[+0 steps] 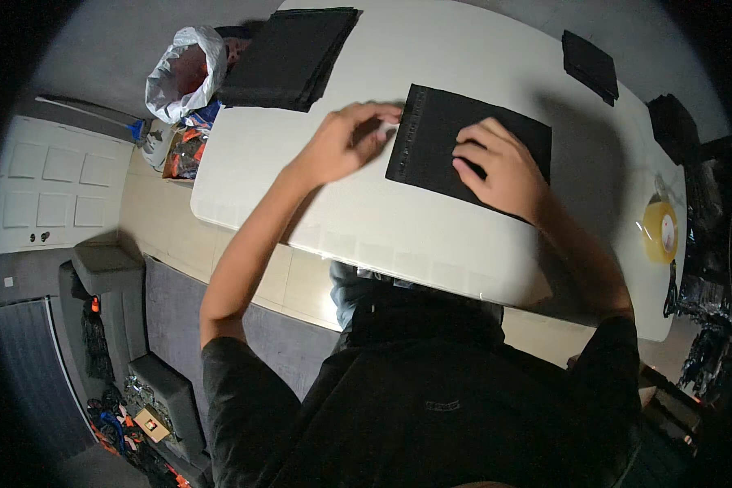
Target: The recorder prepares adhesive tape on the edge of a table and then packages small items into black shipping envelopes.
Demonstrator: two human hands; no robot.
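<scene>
A flat black fabric-like piece (439, 122) lies on the white table in front of me, with a raised, textured strip along its left edge. My left hand (346, 142) is at that edge, thumb and fingers drawn together around a small whitish piece (388, 128) that is too blurred to name. Over the right half of the black piece, my right hand (503, 167) rests with bent fingers spread apart, holding nothing I can see. Its fingertips seem to touch the black surface.
A stack of black sheets (293, 61) overhangs the table's far left edge, near a white plastic bag (189, 73) and a box of bundled items (185, 154). A smaller black stack (590, 67) sits far right. A yellowish tape roll (660, 233) is at the right edge.
</scene>
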